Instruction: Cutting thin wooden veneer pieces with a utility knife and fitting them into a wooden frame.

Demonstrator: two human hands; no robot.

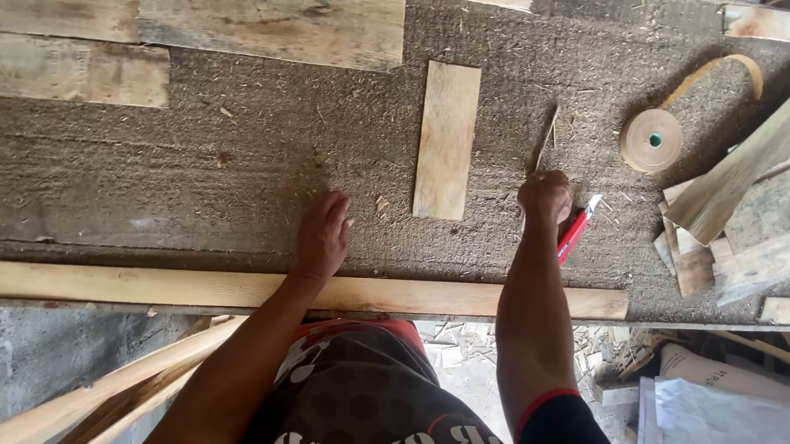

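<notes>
The right hand is fisted on a thin wood sliver beside the red knife; it could snap. The left hand lies flat, fingers together, on the table.

Sawdust-strewn workbench, grey concrete floor

I cannot see the fingers of my right hand; they curl under it. The picture edge cuts the white sacks and the offcuts pile.
</notes>
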